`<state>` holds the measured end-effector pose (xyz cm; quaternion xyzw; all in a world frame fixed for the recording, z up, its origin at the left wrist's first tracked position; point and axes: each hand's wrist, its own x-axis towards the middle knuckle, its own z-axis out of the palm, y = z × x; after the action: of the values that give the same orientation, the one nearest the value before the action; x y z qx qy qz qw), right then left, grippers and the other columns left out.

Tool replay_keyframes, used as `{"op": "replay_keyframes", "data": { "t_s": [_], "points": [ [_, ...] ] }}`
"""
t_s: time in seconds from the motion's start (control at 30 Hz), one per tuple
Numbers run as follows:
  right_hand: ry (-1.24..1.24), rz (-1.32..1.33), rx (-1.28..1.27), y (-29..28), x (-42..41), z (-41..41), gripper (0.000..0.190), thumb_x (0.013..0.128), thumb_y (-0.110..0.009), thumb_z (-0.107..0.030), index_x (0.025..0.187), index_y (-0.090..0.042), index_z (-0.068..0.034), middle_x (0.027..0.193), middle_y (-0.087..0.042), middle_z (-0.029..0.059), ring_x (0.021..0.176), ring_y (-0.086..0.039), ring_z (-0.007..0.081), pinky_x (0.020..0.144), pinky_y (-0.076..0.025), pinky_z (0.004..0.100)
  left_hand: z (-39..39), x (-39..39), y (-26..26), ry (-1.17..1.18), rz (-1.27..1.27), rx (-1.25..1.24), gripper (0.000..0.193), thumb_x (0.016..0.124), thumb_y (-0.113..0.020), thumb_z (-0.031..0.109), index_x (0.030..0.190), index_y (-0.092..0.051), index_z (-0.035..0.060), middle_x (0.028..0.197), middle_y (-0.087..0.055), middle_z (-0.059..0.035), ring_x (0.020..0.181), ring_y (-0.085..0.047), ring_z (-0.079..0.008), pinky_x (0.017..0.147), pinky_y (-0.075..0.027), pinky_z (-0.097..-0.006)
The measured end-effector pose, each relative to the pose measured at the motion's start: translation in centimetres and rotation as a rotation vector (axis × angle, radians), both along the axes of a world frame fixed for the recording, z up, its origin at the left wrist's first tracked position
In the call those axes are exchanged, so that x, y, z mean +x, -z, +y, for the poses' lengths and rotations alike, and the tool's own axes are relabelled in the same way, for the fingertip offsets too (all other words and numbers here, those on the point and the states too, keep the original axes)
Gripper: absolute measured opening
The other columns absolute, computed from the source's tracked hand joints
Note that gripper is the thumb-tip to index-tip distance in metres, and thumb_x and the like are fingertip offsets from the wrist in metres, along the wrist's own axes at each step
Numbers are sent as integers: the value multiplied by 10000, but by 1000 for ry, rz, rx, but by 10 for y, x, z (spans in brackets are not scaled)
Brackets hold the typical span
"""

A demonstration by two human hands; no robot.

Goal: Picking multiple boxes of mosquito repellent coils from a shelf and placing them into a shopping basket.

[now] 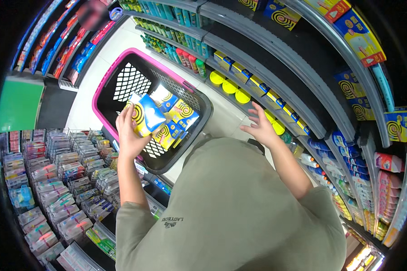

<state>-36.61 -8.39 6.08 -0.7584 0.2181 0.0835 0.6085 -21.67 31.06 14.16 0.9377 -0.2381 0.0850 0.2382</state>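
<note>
My left hand [130,130] grips a blue-and-yellow mosquito coil box [146,113] with a black spiral printed on it. That box is held over a black plastic shopping basket [207,105] with a pink rim [117,62]. Inside the basket lie several more coil boxes [184,113] of the same colours, partly covered by the held one. My right hand [259,127] hangs in the air between the basket and the shelves, fingers spread and holding nothing. Yellow round lids [242,96] of containers on the bottom shelf are near its fingertips.
Grey shelves [257,37] curve along the right, with boxes [252,83], spray cans [191,62] and bottles on them. On the left, racks hold hanging packets [68,169]. A green panel [20,105] stands at the far left. White floor tiles [103,50] show around the basket.
</note>
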Motion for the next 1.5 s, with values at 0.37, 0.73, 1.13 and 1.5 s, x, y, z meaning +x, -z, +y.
{"op": "replay_keyframes", "data": {
  "t_s": [0.37, 0.73, 1.13, 1.5],
  "points": [
    [6, -249, 448, -35, -61, -73, 720, 919, -671, -249, 1513, -292, -100, 1513, -375, 147, 1352, -406, 295, 1101, -355, 453, -235, -39, -62, 650, 119, -133, 886, 506, -759, 41, 1353, -503, 60, 1323, -457, -179, 1236, -422, -401, 1058, -370, -443],
    [445, -57, 599, -2, -168, -159, 884, 838, -711, -314, 1536, -183, -191, 1417, -419, 84, 1283, -450, 253, 1028, -384, 469, -422, -125, 3, 1059, 263, -109, 913, 524, -781, 44, 1386, -486, 103, 1329, -448, -176, 1238, -422, -399, 1051, -390, -465],
    [908, -113, 595, 54, -221, -251, 938, 772, -748, -369, 1522, -227, -155, 1398, -459, 105, 1220, -478, 270, 982, -391, 462, -438, -149, 66, 873, 432, -335, 569, 756, -754, 110, 1284, -548, 54, 1275, -562, -159, 1220, -527, -330, 1023, -426, -416],
    [920, -415, 341, 82, -196, -299, 760, 819, -720, -198, 1455, -320, -86, 1381, -453, 125, 1255, -455, 254, 1035, -392, 451, -335, -179, 153, 356, 763, -564, 358, 843, -569, -127, 1186, -570, -25, 1096, -674, -143, 997, -671, -185, 880, -529, -307]
  ]
}}
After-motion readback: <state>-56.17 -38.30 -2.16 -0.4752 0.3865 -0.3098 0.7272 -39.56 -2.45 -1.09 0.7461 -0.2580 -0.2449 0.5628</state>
